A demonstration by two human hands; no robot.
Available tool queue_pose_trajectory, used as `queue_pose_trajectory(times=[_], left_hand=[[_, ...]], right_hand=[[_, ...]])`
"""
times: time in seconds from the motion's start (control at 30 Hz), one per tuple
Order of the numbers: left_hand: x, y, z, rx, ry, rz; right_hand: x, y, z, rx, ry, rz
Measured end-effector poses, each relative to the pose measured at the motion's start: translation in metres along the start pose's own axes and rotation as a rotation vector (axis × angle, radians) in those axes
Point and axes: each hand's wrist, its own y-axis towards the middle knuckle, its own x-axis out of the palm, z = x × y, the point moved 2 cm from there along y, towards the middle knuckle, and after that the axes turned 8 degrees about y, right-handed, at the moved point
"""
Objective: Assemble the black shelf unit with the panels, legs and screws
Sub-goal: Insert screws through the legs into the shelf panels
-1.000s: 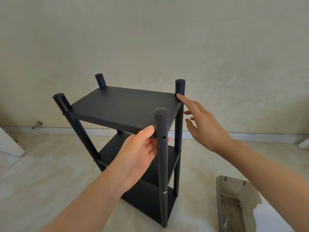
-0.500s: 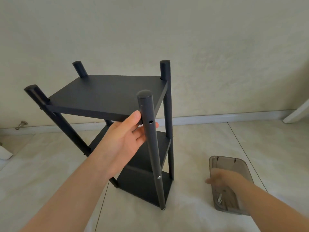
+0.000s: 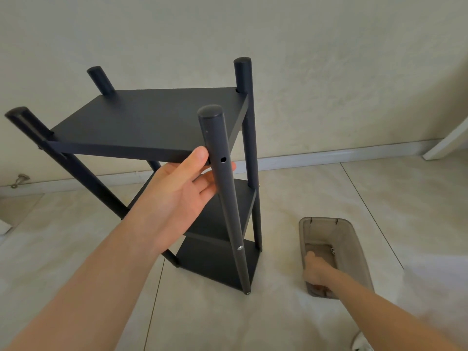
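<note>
While the shelf is standing on the floor near the wall, three panels on four legs, the left hand is gripping the top panel at its front edge beside the near leg. Bare floor is separating it from one box at right, where the right hand is reaching in, its grip too blurred to tell.

The pale tiled floor carries the black shelf unit, standing upright, and a translucent plastic bin just beside it.
</note>
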Motion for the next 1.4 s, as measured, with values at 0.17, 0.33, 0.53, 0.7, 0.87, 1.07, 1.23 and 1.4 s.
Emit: queue_pose_trajectory(times=[0.17,0.33,0.53,0.7,0.87,1.07,1.23,1.4], left_hand=[[0.000,-0.001,0.001,0.022,-0.012,-0.006],[0.001,-0.001,0.001,0.026,0.001,0.000],[0.002,-0.003,0.000,0.028,-0.033,0.003],[0.001,-0.002,-0.001,0.038,-0.005,-0.004],[-0.001,-0.001,-0.003,0.062,0.006,-0.028],[-0.003,0.000,-0.006,0.078,-0.017,-0.042],[-0.003,0.000,-0.007,0.063,0.007,-0.011],[-0.003,0.001,-0.007,0.060,-0.010,-0.001]], right_hand=[[0.027,-0.020,-0.030,-0.130,0.129,-0.190],[0.057,-0.030,-0.052,-0.215,0.106,-0.313],[0.072,-0.025,-0.050,-0.280,0.012,-0.302],[0.060,-0.010,-0.043,-0.229,0.167,-0.355],[0.040,0.017,-0.011,-0.119,0.190,-0.139],[0.068,0.026,-0.012,-0.139,-0.062,-0.264],[0.090,0.029,-0.013,-0.154,-0.198,-0.324],[0.095,0.034,-0.009,-0.145,-0.284,-0.319]])
